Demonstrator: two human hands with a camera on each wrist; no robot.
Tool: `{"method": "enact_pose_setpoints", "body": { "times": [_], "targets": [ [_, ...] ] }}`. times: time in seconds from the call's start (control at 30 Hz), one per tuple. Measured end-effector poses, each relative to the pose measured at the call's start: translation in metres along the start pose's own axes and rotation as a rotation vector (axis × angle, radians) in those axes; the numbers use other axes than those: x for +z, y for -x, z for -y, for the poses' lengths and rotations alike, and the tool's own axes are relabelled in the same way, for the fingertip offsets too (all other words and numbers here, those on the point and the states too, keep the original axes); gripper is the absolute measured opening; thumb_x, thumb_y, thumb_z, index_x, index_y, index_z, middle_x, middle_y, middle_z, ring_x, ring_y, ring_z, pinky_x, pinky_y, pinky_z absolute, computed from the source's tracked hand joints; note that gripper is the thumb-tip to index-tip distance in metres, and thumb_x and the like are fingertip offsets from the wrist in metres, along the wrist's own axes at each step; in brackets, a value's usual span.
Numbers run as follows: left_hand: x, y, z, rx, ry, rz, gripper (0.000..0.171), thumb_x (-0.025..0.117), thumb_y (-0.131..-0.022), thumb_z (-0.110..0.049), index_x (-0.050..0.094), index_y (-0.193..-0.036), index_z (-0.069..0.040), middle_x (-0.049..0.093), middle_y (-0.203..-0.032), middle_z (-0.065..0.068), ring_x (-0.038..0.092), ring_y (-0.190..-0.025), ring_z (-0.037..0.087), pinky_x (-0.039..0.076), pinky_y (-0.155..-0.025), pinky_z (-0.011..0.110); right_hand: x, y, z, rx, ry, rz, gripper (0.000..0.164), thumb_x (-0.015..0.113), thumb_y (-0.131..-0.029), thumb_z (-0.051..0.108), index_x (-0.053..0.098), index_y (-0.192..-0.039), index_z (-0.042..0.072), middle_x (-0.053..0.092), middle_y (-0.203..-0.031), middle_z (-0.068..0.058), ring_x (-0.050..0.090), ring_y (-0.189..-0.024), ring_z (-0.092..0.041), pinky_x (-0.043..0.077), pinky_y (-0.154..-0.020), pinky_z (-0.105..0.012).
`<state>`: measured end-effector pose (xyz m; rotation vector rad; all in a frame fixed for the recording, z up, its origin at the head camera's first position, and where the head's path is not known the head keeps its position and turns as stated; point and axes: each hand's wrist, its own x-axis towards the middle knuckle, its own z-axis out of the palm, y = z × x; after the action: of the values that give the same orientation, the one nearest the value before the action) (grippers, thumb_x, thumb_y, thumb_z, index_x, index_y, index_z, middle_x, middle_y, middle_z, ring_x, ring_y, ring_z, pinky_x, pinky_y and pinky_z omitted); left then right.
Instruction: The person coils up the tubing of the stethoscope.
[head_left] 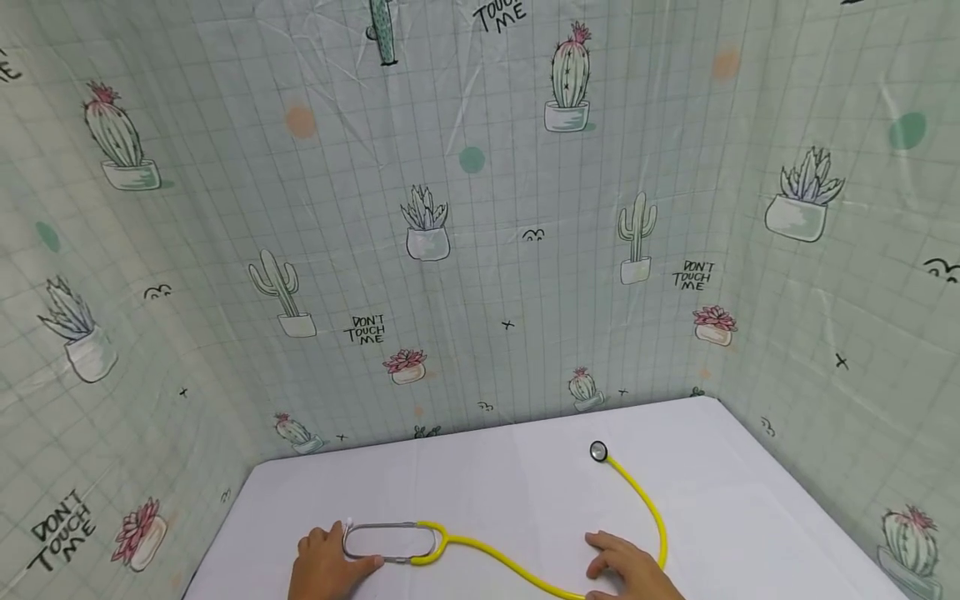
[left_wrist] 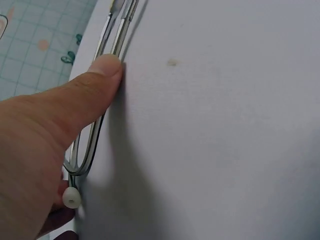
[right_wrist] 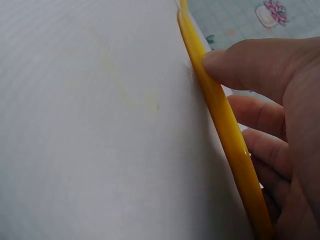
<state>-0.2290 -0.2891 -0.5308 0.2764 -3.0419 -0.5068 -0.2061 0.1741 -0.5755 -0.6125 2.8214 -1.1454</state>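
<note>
A stethoscope with yellow tubing (head_left: pixel 517 570) lies across the white table. Its metal ear tubes (head_left: pixel 386 526) are at the left, between thumb and fingers of my left hand (head_left: pixel 327 567). In the left wrist view the thumb presses on one metal tube (left_wrist: pixel 90 150), and fingertips show behind a white ear tip (left_wrist: pixel 71 198). My right hand (head_left: pixel 630 571) is over the yellow tubing, fingers loosely bent and apart. In the right wrist view its thumb tip meets the yellow tube (right_wrist: pixel 225 117), with the other fingers beyond it. The round chest piece (head_left: pixel 598 451) lies farther back.
The white tabletop (head_left: pixel 510 475) ends at the back against a hanging cloth (head_left: pixel 480 292) printed with cacti, which also encloses both sides. A small stain (left_wrist: pixel 173 63) marks the white surface in the left wrist view.
</note>
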Motion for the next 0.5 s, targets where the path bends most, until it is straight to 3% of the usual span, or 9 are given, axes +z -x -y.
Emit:
{"method": "enact_pose_setpoints", "body": {
  "times": [0.2, 0.37, 0.5],
  "targets": [
    [-0.0034, 0.0010, -0.0014, -0.036, -0.013, 0.050, 0.096, 0.085, -0.067, -0.060, 0.058, -0.122, 0.014, 0.050, -0.099, 0.027, 0.047, -0.103, 0.046, 0.045, -0.088, 0.059, 0.0049, 0.0027, -0.0016, 0.008, 0.028, 0.010, 0.025, 0.076, -0.081, 0.057, 0.065, -0.089, 0.036, 0.061, -0.136, -0.007, 0.053, -0.127, -0.040, 0.047, -0.102, -0.050],
    [-0.0035, 0.0011, -0.0025, -0.053, 0.047, 0.030, 0.093, 0.088, -0.066, -0.056, 0.056, -0.118, 0.014, 0.051, -0.106, 0.031, 0.045, -0.106, 0.049, 0.042, -0.089, 0.064, 0.0015, 0.0021, -0.0003, -0.002, 0.009, 0.023, 0.023, 0.075, -0.083, 0.055, 0.066, -0.090, 0.035, 0.060, -0.137, -0.008, 0.051, -0.128, -0.042, 0.045, -0.103, -0.053],
    [-0.0014, 0.0001, -0.0008, -0.045, 0.081, 0.007, 0.086, 0.090, -0.065, -0.052, 0.056, -0.113, 0.011, 0.054, -0.102, 0.027, 0.049, -0.104, 0.048, 0.043, -0.085, 0.064, 0.0008, 0.0028, 0.0010, 0.007, -0.006, 0.023, 0.024, 0.073, -0.084, 0.058, 0.065, -0.090, 0.035, 0.060, -0.138, -0.007, 0.050, -0.129, -0.042, 0.045, -0.103, -0.055]
  ]
}}
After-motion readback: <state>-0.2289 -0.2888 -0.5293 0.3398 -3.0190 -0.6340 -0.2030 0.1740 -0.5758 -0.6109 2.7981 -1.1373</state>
